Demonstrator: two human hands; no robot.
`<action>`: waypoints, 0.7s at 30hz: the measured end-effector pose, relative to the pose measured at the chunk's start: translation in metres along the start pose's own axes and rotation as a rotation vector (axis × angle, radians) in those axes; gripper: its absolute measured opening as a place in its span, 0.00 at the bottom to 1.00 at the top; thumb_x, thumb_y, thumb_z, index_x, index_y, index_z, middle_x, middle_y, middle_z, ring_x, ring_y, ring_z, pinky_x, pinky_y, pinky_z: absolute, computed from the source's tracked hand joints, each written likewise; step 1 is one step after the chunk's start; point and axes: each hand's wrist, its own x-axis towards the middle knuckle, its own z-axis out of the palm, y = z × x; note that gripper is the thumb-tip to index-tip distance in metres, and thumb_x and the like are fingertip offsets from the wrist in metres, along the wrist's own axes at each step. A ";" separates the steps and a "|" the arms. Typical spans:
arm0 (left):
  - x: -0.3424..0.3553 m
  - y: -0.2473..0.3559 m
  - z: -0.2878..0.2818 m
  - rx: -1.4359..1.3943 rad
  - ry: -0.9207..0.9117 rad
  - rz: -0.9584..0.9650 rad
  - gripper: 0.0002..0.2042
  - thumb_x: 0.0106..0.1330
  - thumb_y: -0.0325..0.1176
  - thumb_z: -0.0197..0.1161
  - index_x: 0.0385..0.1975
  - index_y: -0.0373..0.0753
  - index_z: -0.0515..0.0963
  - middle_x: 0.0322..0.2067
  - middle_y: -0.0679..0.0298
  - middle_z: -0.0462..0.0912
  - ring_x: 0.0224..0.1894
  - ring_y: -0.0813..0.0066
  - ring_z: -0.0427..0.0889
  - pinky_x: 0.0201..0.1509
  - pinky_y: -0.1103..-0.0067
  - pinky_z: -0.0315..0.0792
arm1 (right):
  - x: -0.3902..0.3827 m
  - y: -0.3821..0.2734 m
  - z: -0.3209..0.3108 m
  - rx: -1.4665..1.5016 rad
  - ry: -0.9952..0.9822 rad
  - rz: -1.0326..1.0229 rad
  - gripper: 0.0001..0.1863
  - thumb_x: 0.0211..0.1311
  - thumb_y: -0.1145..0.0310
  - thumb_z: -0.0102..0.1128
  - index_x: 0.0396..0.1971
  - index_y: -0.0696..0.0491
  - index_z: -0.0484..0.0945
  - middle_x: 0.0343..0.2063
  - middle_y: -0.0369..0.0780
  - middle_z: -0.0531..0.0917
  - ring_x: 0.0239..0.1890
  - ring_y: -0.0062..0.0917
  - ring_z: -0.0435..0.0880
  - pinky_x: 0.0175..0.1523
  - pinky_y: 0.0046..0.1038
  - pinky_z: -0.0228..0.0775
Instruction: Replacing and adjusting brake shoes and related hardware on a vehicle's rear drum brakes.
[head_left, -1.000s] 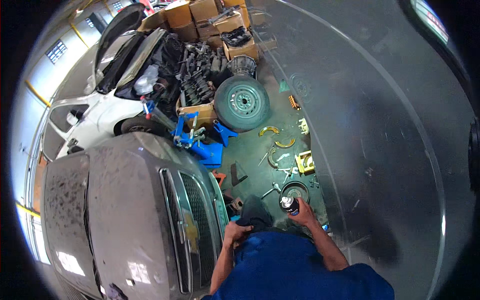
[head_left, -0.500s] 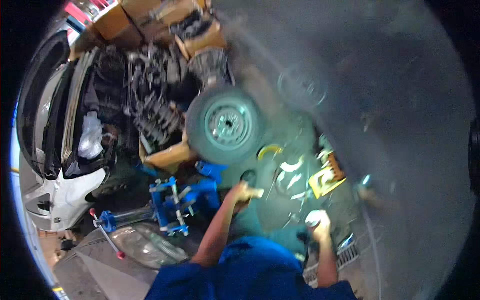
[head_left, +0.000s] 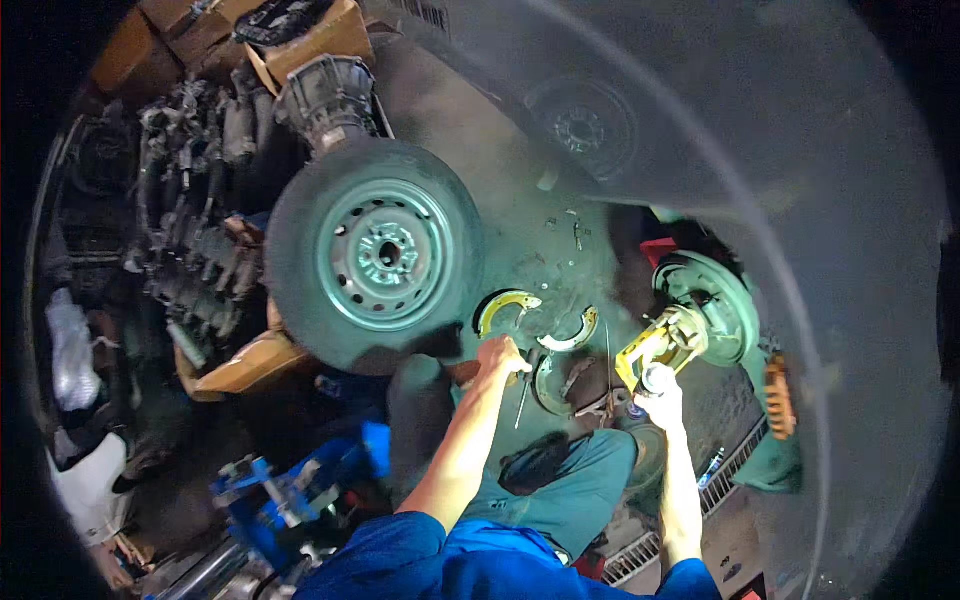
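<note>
My left hand (head_left: 503, 355) is closed at the dark handle of a thin-shafted tool that looks like a screwdriver (head_left: 521, 405), whose shaft points toward me. My right hand (head_left: 662, 408) is wrapped round a small round can-like thing (head_left: 656, 378) with a pale top; its body is mostly hidden by the fingers. Just beyond it is a brightly lit yellow frame (head_left: 632, 358), in front of a wheel hub and round brake backing plate (head_left: 735, 315). Two curved brake shoes, a yellow one (head_left: 490, 315) and a paler one (head_left: 580, 332), lie beyond my left hand.
A tyre on a steel wheel (head_left: 385, 260) lies at the left. Behind it are cardboard boxes (head_left: 250, 365) and dark metal parts (head_left: 210, 220). Blue metal equipment (head_left: 290, 500) stands by my left arm. A vehicle's dark body panel (head_left: 740, 120) fills the right, above an orange coil spring (head_left: 778, 395).
My view has shifted closer and turned, bringing the hub and backing plate into clear sight. My left hand has reached forward to the thin tool; my right hand has carried the round thing beside the yellow frame.
</note>
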 end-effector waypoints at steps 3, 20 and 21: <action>0.089 0.005 0.063 -0.045 0.126 0.056 0.42 0.42 0.57 0.80 0.53 0.34 0.73 0.43 0.50 0.86 0.46 0.57 0.86 0.49 0.66 0.80 | 0.031 0.066 0.054 0.130 0.097 0.013 0.41 0.41 0.70 0.81 0.57 0.54 0.66 0.42 0.40 0.82 0.44 0.25 0.82 0.51 0.30 0.76; 0.200 0.097 0.315 0.481 0.113 0.501 0.14 0.65 0.48 0.63 0.38 0.45 0.87 0.39 0.62 0.88 0.43 0.64 0.88 0.45 0.71 0.82 | 0.003 0.076 0.101 0.154 0.477 -0.092 0.52 0.39 0.64 0.83 0.62 0.55 0.56 0.50 0.46 0.75 0.54 0.33 0.76 0.62 0.35 0.68; 0.219 0.091 0.339 0.400 0.144 0.455 0.10 0.64 0.43 0.64 0.37 0.47 0.87 0.38 0.60 0.89 0.42 0.64 0.89 0.43 0.70 0.83 | -0.005 0.078 0.101 0.176 0.498 -0.084 0.52 0.39 0.64 0.83 0.62 0.55 0.56 0.50 0.45 0.74 0.55 0.33 0.75 0.62 0.35 0.67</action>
